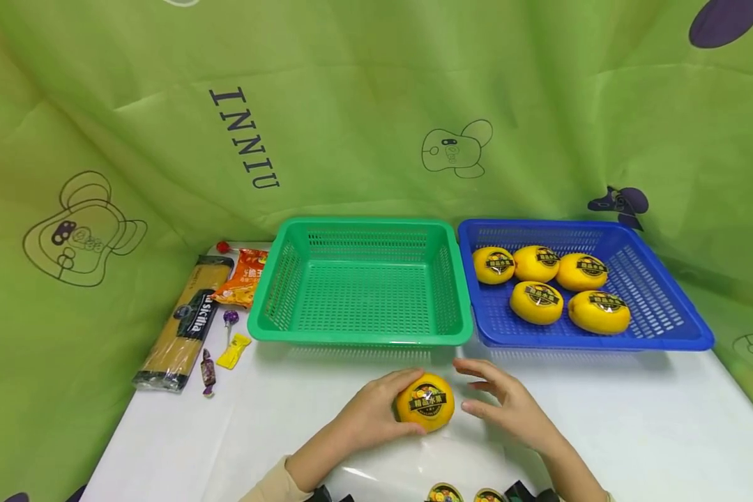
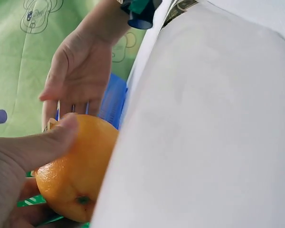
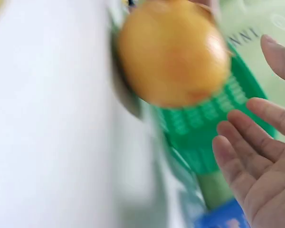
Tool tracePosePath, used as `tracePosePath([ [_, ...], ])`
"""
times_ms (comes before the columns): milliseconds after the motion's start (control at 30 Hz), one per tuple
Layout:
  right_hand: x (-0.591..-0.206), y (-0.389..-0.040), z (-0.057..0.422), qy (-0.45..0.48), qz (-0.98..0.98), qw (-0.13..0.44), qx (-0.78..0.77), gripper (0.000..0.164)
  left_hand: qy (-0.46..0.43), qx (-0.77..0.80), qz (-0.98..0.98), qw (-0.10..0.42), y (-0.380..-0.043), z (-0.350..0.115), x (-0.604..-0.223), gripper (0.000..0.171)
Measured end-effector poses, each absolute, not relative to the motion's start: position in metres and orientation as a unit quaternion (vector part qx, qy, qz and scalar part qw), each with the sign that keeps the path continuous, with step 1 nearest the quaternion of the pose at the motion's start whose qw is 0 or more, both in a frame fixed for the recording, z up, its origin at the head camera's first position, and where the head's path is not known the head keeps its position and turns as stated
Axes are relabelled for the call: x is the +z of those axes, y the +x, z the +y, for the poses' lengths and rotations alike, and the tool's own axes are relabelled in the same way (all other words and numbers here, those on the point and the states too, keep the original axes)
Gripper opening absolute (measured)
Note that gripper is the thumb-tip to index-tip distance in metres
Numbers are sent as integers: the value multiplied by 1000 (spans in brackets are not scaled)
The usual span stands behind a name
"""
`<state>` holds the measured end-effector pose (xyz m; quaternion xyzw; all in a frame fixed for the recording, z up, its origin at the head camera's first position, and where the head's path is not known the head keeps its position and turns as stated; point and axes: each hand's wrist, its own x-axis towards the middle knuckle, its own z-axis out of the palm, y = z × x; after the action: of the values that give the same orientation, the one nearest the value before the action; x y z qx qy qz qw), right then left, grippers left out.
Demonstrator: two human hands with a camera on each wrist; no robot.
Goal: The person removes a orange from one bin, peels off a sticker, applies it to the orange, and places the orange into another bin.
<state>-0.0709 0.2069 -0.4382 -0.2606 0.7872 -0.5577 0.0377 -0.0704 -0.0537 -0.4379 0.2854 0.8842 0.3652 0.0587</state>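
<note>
My left hand (image 1: 373, 411) grips an orange (image 1: 425, 404) that bears a round black-and-gold label, close over the white table in front of the baskets. In the left wrist view, the thumb lies across the orange (image 2: 80, 166) and the other fingers pass behind it. Just right of the fruit, my right hand (image 1: 511, 408) holds nothing, its fingers spread and loosely bent. The right wrist view shows those fingers apart from the blurred orange (image 3: 173, 54). Two similar round labels (image 1: 444, 493) show at the bottom edge of the head view.
A green basket (image 1: 360, 338) with nothing inside stands ahead. Right of it, a blue basket (image 1: 652, 338) holds several labelled oranges (image 1: 599, 312). At the left lie a spaghetti pack (image 1: 185, 324), an orange snack bag (image 1: 241, 279), a lollipop (image 1: 230, 318) and wrapped candies (image 1: 233, 351).
</note>
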Motion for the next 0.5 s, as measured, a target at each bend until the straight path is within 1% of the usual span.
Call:
tracePosePath([
  [200, -429, -69, 259, -177, 738, 43, -650, 41, 292, 336, 894, 53, -69, -54, -436, 83],
  [300, -432, -66, 290, -161, 655, 38, -738, 35, 291, 347, 890, 51, -68, -54, -432, 82],
  [367, -435, -66, 310, -176, 553, 36, -813, 36, 290, 359, 886, 50, -67, -54, -428, 81],
  [500, -439, -71, 341, -195, 336, 53, -920, 44, 300, 397, 866, 45, -66, -55, -411, 80],
])
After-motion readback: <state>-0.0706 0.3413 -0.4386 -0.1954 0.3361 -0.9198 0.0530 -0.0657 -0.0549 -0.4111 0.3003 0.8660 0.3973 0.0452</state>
